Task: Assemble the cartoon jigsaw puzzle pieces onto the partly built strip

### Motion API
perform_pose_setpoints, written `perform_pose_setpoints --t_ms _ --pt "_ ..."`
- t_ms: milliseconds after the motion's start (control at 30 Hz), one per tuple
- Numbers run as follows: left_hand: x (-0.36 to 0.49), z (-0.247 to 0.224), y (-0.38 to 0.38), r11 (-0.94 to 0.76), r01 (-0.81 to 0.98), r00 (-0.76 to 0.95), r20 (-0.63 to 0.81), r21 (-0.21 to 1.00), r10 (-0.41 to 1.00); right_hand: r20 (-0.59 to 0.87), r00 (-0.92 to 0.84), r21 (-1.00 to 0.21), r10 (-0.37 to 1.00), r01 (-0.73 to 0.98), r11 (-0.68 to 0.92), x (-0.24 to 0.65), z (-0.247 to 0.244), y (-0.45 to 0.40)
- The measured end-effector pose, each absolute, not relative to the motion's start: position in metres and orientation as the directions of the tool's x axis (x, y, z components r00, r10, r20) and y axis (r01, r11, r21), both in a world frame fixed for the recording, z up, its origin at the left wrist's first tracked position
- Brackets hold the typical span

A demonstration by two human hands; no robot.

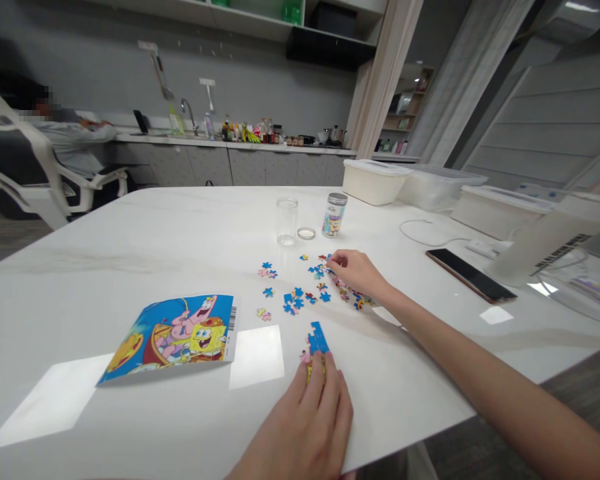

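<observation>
White table (180,240), blue-and-multicoloured puzzle pieces (288,300)

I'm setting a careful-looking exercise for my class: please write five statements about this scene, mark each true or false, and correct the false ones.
1. The left hand touches the joined puzzle section. True.
2. The right hand is at the phone. False: it is at the loose puzzle pieces.
3. The picture sheet lies left of the joined puzzle section. True.
4. The clear jar has its lid on. False: its top is open.
5. The phone stands upright. False: it lies flat.
</observation>
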State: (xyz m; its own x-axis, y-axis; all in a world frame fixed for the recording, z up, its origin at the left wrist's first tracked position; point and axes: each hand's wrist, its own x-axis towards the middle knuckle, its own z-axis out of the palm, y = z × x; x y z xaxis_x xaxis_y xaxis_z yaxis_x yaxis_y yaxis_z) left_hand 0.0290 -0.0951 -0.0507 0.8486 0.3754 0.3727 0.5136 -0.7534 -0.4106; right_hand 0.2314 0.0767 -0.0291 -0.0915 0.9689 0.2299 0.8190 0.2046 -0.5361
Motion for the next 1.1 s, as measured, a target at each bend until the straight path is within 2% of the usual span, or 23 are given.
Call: perform_pose_setpoints --t_ms 233,433,600,733,833,1000,1100 --pt "0.029 -0.053 -0.095 -0.759 0.504 0.857 0.348 -0.412 0.38 0.227 -0.124 -0.51 0.966 0.83 0.226 0.232 -0.025 0.076" --pt "0.028 -0.053 -0.095 -0.767 0.505 0.852 0.372 -0.396 0.369 0.437 0.007 -0.375 0.899 0.911 0.175 0.266 -0.006 0.09" --pt "0.028 -0.053 -0.094 -0.782 0.468 0.878 0.312 -0.411 0.362 0.464 0.006 -0.316 0.886 0.935 0.159 0.281 -0.003 0.097" --pt "0.028 -0.053 -0.093 -0.77 0.456 0.886 0.313 -0.446 0.343 0.407 -0.094 -0.27 0.909 0.938 0.218 0.275 -0.006 0.095" --pt "0.028 -0.053 -0.091 -0.765 0.454 0.886 0.326 -0.456 0.331 0.345 -0.239 -0.265 0.908 0.903 0.339 0.27 -0.008 0.093" --pt "0.028 -0.056 -0.089 -0.763 0.451 0.884 0.353 -0.463 0.308 0.279 -0.542 -0.275 0.793 0.746 0.607 0.264 -0.017 0.091" --pt "0.027 -0.058 -0.09 -0.769 0.455 0.882 0.348 -0.448 0.318 0.227 -0.616 -0.292 0.754 0.696 0.656 0.259 -0.024 0.09"
